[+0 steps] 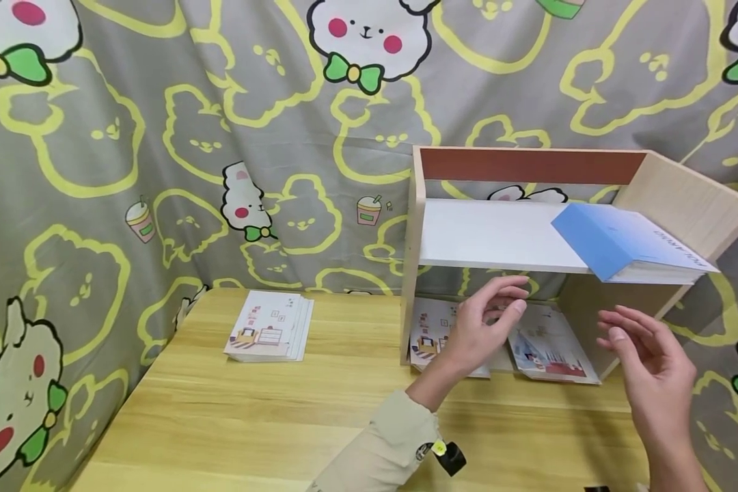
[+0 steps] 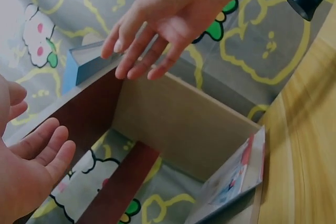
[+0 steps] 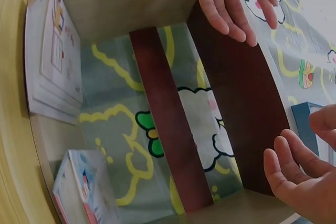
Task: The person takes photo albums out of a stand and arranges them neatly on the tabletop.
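My left hand [image 1: 486,324] hovers before the lower compartment of a small wooden shelf [image 1: 498,263], fingers loosely bent and holding nothing. Facing it, my right hand [image 1: 658,372] hangs in the air by the shelf's right side, below a blue book [image 1: 639,239], its fingers relaxed and bare. That book lies on the upper board at the right, its corner jutting past the front edge. Inside the lower compartment lie a stack of white illustrated booklets [image 3: 58,61] at the left, partly behind my left hand in the head view, and a blue-white picture book [image 1: 550,342] at the right.
Another stack of white illustrated booklets [image 1: 267,326] rests on the wooden table [image 1: 252,417] left of the shelf. A patterned grey curtain [image 1: 307,225] hangs behind and around the table. A dark red crossbar [image 3: 168,119] spans the shelf's back.
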Motion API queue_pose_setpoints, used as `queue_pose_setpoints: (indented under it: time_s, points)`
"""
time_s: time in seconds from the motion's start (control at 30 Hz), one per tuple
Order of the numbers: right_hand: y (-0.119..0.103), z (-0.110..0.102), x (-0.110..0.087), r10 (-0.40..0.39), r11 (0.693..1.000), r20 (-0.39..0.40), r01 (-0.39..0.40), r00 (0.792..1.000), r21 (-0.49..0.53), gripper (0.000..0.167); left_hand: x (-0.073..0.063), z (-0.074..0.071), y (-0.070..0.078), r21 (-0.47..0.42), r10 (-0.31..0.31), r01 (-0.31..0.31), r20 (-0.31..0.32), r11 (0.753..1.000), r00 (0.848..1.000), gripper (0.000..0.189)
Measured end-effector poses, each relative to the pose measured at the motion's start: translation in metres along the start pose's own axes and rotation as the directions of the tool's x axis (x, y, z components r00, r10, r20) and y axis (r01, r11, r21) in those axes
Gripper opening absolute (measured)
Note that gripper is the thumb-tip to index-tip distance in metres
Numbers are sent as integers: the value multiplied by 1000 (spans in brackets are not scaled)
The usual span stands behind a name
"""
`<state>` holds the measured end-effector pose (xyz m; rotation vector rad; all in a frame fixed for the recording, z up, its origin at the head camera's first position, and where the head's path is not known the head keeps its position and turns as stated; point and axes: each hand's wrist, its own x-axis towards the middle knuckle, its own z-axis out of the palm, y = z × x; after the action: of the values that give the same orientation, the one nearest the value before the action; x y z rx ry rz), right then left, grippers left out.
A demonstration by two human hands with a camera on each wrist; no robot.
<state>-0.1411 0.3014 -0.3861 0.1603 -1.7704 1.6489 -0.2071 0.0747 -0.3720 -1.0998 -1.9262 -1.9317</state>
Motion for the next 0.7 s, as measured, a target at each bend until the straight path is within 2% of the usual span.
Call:
queue_pose_setpoints:
  time_s: [0.07,0.2,0.37,0.7]
  points:
    - [0,-2,2,0,999,-27,-1,1000,-40,34,2,2,1,2,-7,7,0,1000,1000,35]
    - [1,-8,6,-43,980,-80,26,996,-195,33,9,9,3,1,-19,19,2,1000,1000,36]
    - [2,-13,11,-69,957,-103,37,992,-288,34,15,19,6,-10,-41,41,-11,999,999,37]
    - [2,-17,21,-81,953,-168,27,982,-301,33,29,31,14,8,-64,64,-10,998,998,38]
